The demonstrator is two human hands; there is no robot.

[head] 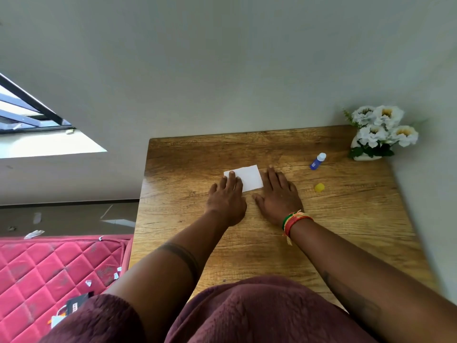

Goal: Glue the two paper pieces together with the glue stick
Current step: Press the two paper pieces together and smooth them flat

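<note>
A white paper piece (249,178) lies flat on the wooden table (346,219); I cannot tell whether a second piece lies under it. My left hand (226,196) rests palm down with its fingertips on the paper's left part. My right hand (278,191) lies flat on the table, its fingers touching the paper's right edge. A blue glue stick (317,161) with a white tip lies uncapped to the right, apart from both hands. Its yellow cap (319,187) sits on the table nearer to me.
A white vase of white flowers (380,132) stands at the table's far right corner against the wall. A red quilted mattress (49,273) with paper scraps lies on the floor to the left. The table's left edge runs beside it.
</note>
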